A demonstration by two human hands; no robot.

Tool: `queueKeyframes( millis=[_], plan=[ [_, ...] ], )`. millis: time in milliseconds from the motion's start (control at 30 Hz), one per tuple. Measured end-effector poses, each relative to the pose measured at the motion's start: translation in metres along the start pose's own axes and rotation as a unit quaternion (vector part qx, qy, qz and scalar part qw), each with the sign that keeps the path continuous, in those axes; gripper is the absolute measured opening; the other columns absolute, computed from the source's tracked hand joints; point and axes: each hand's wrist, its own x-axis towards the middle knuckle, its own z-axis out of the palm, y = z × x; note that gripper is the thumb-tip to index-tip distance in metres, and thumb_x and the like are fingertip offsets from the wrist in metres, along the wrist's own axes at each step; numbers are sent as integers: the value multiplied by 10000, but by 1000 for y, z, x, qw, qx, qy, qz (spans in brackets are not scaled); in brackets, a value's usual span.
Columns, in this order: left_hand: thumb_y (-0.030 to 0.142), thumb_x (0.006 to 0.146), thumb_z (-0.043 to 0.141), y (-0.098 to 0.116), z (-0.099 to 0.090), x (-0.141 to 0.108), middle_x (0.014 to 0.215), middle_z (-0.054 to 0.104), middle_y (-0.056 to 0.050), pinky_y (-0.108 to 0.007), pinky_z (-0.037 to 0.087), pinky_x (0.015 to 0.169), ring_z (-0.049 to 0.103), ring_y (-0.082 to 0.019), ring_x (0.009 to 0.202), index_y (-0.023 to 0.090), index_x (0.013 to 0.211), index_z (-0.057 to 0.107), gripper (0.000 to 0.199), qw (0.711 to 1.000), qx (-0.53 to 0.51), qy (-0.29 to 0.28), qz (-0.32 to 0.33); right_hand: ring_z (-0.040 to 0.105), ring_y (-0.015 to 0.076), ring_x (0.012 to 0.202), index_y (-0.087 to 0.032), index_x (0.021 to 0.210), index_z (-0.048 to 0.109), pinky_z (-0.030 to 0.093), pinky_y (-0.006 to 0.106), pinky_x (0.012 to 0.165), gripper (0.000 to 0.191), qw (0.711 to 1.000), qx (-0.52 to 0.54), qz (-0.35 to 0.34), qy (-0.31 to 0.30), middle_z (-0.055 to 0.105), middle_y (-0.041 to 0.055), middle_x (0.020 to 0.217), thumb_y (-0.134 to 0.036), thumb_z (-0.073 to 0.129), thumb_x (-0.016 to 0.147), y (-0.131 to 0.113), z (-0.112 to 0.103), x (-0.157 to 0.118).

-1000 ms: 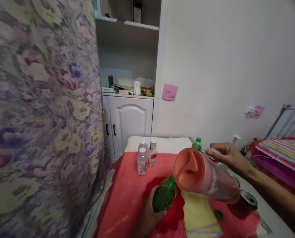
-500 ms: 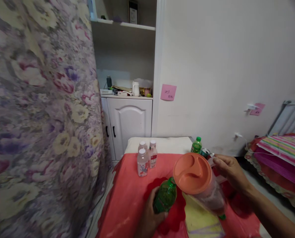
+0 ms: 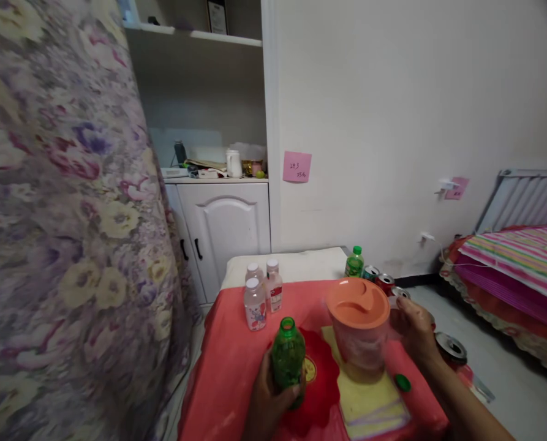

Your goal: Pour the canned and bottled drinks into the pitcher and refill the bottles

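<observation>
My left hand (image 3: 273,392) is wrapped round an uncapped green bottle (image 3: 288,355), held nearly upright over a red scalloped tray (image 3: 321,398). With its fingers closed on the handle, my right hand (image 3: 415,324) grips a clear plastic pitcher (image 3: 362,349) that has an orange lid (image 3: 358,303). The pitcher is upright above a yellow cloth (image 3: 369,401); whether its base touches the cloth I cannot tell. A loose green cap (image 3: 402,383) lies right of the cloth.
Several clear bottles with white caps (image 3: 255,306) stand at the table's left. A capped green bottle (image 3: 354,262) and several open drink cans (image 3: 385,282) line the right edge, with another can (image 3: 451,349) nearer my right forearm. Floral curtain (image 3: 62,245) hangs at left.
The pitcher has gone from tilted toward the green bottle to upright and lower. The green bottle has straightened and shifted slightly left. The camera view has turned a little right.
</observation>
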Motion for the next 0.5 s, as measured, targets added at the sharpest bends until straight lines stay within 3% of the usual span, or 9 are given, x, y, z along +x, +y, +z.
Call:
queueKeyframes(
  millis=[133,400,500],
  plan=[
    [326,551,893,1,1,0,1059,761,-64,-374,567,861,706,-315,1017,228,1232,564,763,999,13,42,-5,241,132,463,-260,625,392,206,298,463,435,997,38,12,66,282,-72,531,-557,565,891,13,2,-3],
    [352,497,922,-16,-5,7,1167,739,-101,-376,572,891,687,-348,1093,221,1256,567,849,998,27,51,-18,311,140,456,-255,630,448,255,285,445,406,991,65,23,115,361,-55,528,-548,622,852,33,-1,-9],
    [387,460,941,-14,0,8,1114,759,-113,-411,582,880,704,-370,1056,201,1263,585,898,997,29,65,-20,308,115,449,-241,611,447,261,248,430,442,986,88,14,138,364,-69,520,-576,645,823,41,-3,-9]
  ],
)
